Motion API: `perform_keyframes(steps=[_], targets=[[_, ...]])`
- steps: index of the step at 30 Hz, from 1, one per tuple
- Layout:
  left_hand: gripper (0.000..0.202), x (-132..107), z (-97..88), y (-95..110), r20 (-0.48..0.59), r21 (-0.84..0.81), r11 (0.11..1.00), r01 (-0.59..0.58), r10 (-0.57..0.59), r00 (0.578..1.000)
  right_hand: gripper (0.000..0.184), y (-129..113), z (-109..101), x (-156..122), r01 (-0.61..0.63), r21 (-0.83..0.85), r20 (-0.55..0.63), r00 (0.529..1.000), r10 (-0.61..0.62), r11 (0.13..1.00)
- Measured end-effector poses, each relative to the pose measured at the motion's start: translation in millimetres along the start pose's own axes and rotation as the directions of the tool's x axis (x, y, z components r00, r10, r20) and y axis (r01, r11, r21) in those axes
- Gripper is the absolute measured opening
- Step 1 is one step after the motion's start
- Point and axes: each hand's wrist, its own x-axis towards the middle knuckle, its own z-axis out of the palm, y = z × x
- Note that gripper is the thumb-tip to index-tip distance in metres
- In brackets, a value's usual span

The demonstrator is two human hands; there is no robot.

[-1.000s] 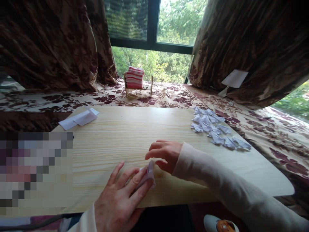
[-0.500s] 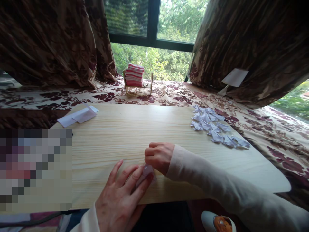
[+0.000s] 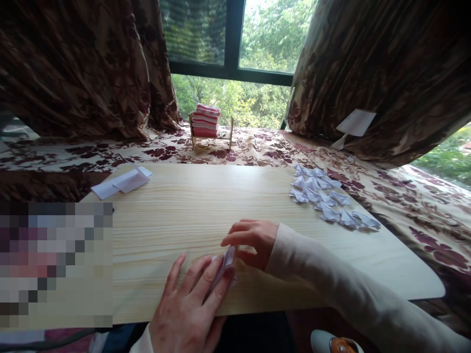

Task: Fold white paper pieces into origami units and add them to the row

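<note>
— Head view: the left hand (image 3: 191,306) lies flat near the front edge of the worktop (image 3: 176,215), fingers spread over a small paper (image 3: 225,262). The right hand (image 3: 253,238) pinches its raised flap.

— Where's the risk?

— That paper is light and only half creased. If the left hand's pressure slackens, I'd expect it to slide on the smooth wood and fold crooked. A wide sleeve sweep could also scatter the folded pieces (image 3: 327,201) lying to the right.
</note>
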Motion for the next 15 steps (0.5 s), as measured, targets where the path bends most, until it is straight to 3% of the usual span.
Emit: perform_keyframes(steps=[3,5,10,15], targets=[[0.043,-0.9,-0.8,-0.9,0.043,0.024,1.000,-0.005,0.004,0.999,0.024,-7.1,2.7,-3.3,-0.084,-0.064,-0.007,0.996,0.084,0.994],[0.040,-2.3,-0.3,-0.3,0.060,0.048,0.999,0.003,-0.006,0.998,0.020,-16.4,9.3,-10.6,-0.192,-0.123,-0.095,0.979,0.181,0.974],[0.043,-5.9,6.0,4.6,0.015,0.046,0.998,0.032,-0.033,0.999,0.018,-48.6,32.5,-38.4,-0.266,-0.090,-0.309,0.924,0.227,0.960],[0.040,-5.4,10.1,6.6,0.004,0.054,0.998,0.032,-0.032,0.999,0.020,-57.9,40.8,-38.2,-0.289,-0.194,-0.274,0.933,0.231,0.937]])
